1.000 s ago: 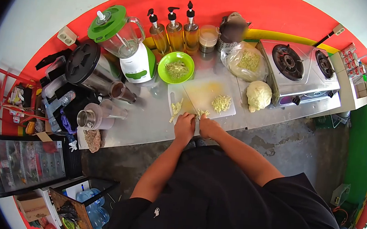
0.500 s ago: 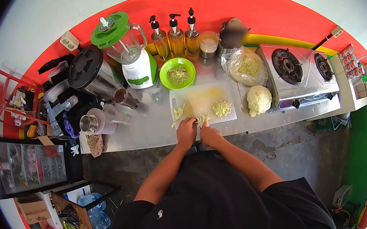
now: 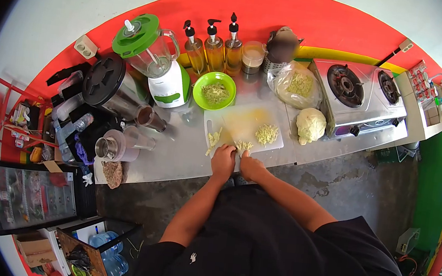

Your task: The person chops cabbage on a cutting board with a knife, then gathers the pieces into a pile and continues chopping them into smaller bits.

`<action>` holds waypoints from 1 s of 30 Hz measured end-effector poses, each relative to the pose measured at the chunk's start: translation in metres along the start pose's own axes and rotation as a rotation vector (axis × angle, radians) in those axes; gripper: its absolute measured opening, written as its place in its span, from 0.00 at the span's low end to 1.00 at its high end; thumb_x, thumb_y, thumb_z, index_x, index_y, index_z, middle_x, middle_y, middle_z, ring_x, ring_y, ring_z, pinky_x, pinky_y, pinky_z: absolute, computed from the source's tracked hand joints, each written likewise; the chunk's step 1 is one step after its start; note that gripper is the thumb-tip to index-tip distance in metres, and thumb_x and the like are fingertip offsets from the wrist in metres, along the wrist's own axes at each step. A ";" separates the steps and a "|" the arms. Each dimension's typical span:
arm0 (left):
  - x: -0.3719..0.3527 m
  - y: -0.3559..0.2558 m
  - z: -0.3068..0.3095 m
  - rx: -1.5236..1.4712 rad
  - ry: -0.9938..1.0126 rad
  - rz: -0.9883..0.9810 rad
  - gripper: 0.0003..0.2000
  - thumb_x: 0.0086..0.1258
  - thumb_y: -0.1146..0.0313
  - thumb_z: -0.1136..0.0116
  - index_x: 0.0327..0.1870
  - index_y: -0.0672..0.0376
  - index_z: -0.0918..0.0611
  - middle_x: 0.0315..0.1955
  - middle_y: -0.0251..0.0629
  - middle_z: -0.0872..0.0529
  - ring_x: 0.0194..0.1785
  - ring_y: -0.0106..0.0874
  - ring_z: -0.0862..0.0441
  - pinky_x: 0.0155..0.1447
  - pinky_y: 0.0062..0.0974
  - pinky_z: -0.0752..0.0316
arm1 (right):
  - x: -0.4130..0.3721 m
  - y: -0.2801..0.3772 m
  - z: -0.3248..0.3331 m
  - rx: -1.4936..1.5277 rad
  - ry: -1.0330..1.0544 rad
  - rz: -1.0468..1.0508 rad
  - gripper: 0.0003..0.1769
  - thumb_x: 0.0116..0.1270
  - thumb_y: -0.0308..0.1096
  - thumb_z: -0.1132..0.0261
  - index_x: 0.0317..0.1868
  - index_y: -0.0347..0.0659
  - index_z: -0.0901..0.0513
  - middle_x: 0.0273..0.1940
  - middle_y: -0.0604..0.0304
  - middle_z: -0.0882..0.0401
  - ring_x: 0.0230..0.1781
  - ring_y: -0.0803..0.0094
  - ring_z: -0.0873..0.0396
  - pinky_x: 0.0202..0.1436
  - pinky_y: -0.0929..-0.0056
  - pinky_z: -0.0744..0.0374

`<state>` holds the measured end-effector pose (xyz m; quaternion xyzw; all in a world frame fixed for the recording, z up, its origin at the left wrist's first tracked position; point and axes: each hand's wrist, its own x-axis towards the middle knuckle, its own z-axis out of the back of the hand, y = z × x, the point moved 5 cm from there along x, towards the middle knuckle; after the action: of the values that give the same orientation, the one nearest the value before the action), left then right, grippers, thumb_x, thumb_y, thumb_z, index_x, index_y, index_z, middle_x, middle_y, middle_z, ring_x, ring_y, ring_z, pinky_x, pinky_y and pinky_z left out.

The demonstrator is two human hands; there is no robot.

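At the near edge of a white cutting board (image 3: 227, 137), my left hand (image 3: 223, 161) has its fingers curled down over pale cabbage. Close beside it, my right hand (image 3: 253, 169) is closed with the thumb forward on what looks like a knife, mostly hidden by the hand. Shredded cabbage (image 3: 243, 146) lies just beyond my fingertips. To the right on the board is a larger heap of shredded cabbage (image 3: 266, 134). Some cabbage pieces (image 3: 214, 139) lie at the board's left side.
A green bowl (image 3: 214, 91) with shreds stands behind the board. A cabbage head (image 3: 310, 126), a plastic bag (image 3: 296, 86) of shreds and a gas stove (image 3: 360, 99) are to the right. A blender (image 3: 166, 85), pump bottles (image 3: 213, 50) and a plastic jug (image 3: 121, 148) stand left and behind.
Both hands stay at the board's near edge, with only slight shifts of the fingers. The view has tilted slightly. The heaps look the same.
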<state>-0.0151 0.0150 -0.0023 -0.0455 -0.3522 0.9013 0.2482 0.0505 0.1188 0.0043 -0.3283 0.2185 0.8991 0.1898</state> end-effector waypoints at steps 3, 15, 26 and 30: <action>0.000 -0.003 0.002 -0.043 -0.030 -0.018 0.05 0.69 0.68 0.41 0.41 0.54 0.15 0.40 0.36 0.15 0.48 0.43 0.18 0.50 0.42 0.21 | 0.002 0.005 0.015 -0.002 0.012 0.031 0.33 0.60 0.23 0.32 0.63 0.27 0.37 0.52 0.32 0.17 0.55 0.40 0.16 0.58 0.50 0.19; -0.002 0.006 -0.004 0.020 0.002 -0.057 0.06 0.69 0.68 0.41 0.42 0.53 0.13 0.39 0.34 0.16 0.48 0.42 0.18 0.49 0.42 0.20 | -0.002 0.009 0.014 -0.017 -0.025 0.042 0.27 0.62 0.25 0.32 0.58 0.31 0.35 0.52 0.34 0.16 0.57 0.41 0.17 0.58 0.52 0.19; -0.004 0.002 0.005 0.025 0.001 -0.063 0.07 0.70 0.69 0.42 0.42 0.55 0.13 0.40 0.36 0.16 0.49 0.42 0.19 0.51 0.41 0.21 | 0.004 0.011 0.008 -0.046 -0.077 0.062 0.28 0.63 0.28 0.31 0.58 0.30 0.36 0.49 0.38 0.15 0.52 0.45 0.14 0.54 0.54 0.16; -0.004 0.006 0.001 0.012 -0.019 -0.035 0.07 0.70 0.69 0.42 0.41 0.55 0.13 0.40 0.36 0.16 0.48 0.42 0.19 0.51 0.41 0.21 | -0.001 0.011 0.003 -0.052 -0.034 0.085 0.27 0.63 0.28 0.32 0.57 0.31 0.36 0.50 0.37 0.15 0.52 0.45 0.14 0.54 0.53 0.16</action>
<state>-0.0146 0.0083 -0.0057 -0.0292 -0.3500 0.8993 0.2608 0.0446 0.1106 0.0098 -0.3085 0.2056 0.9171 0.1464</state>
